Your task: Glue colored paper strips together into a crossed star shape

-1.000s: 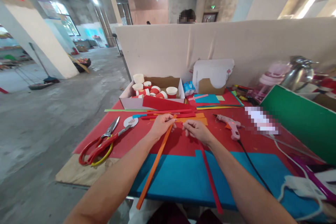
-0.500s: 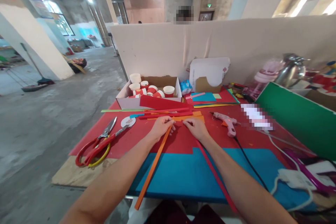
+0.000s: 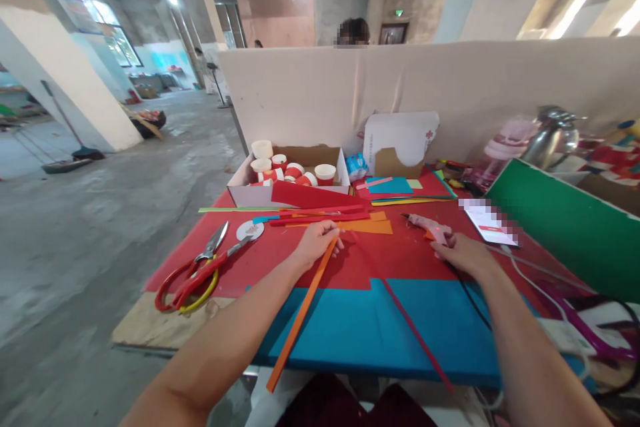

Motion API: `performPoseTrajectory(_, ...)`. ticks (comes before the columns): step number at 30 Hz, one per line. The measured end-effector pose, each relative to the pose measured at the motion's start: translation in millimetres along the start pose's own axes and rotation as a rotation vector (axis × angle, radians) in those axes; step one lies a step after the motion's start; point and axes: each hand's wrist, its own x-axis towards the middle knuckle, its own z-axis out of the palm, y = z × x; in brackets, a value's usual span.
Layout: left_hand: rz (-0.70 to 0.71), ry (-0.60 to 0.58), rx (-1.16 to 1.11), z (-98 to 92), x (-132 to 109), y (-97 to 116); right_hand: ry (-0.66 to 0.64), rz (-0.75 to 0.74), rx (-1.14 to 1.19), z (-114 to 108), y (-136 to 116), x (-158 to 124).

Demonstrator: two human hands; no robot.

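Note:
My left hand (image 3: pixel 321 242) is closed, pinching the upper end of an orange paper strip (image 3: pixel 303 312) that slants down past the table's front edge. Close to its fingertips begins a thin red strip (image 3: pixel 407 319), which runs down to the right over the blue sheet; whether the left fingers hold its end I cannot tell. On the right, my right hand (image 3: pixel 463 255) closes round the handle of a pink hot glue gun (image 3: pixel 434 228), its nozzle pointing left. Orange paper pieces (image 3: pixel 377 225) and several red strips (image 3: pixel 320 215) lie just beyond the left hand.
Large red-handled scissors (image 3: pixel 193 273) and pliers (image 3: pixel 215 271) lie at left beside a round white disc (image 3: pixel 250 231). Behind stands a box (image 3: pixel 250 195) of red-and-white paper cups. A phone (image 3: pixel 493 223), white cable (image 3: pixel 537 283) and green board (image 3: pixel 565 233) are at right.
My right hand has left the red strip's end near the left hand, moved right, and taken hold of the glue gun. My left hand stays with the orange strip.

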Motion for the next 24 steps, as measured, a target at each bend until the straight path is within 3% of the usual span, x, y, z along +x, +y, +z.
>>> performPoseTrajectory(3,-0.006,0.004,-0.027,0.5,-1,1,-0.111,0.121,-0.172,4,-7,0)
performPoseTrajectory(6,-0.007,0.001,-0.010,0.3,-1,1,-0.038,0.166,-0.156,1,-18,-4)
performPoseTrajectory(9,-0.004,-0.004,0.001,0.3,-1,0,0.040,0.176,0.125,-2,-25,-13)
performPoseTrajectory(12,-0.007,-0.011,0.010,0.1,1,-1,0.097,0.143,0.624,-8,-37,-24)
performPoseTrajectory(14,-0.004,-0.022,-0.002,-0.2,2,-3,0.020,0.114,0.912,-13,-49,-31)
performPoseTrajectory(17,0.008,-0.028,-0.037,-1.0,4,-6,-0.323,0.050,1.286,-22,-68,-40)
performPoseTrajectory(19,0.003,-0.029,-0.045,-1.5,5,-7,-0.465,0.025,1.451,-26,-78,-45)
performPoseTrajectory(24,0.000,-0.036,-0.036,-2.0,4,-7,-0.441,-0.069,1.356,-20,-100,-60)
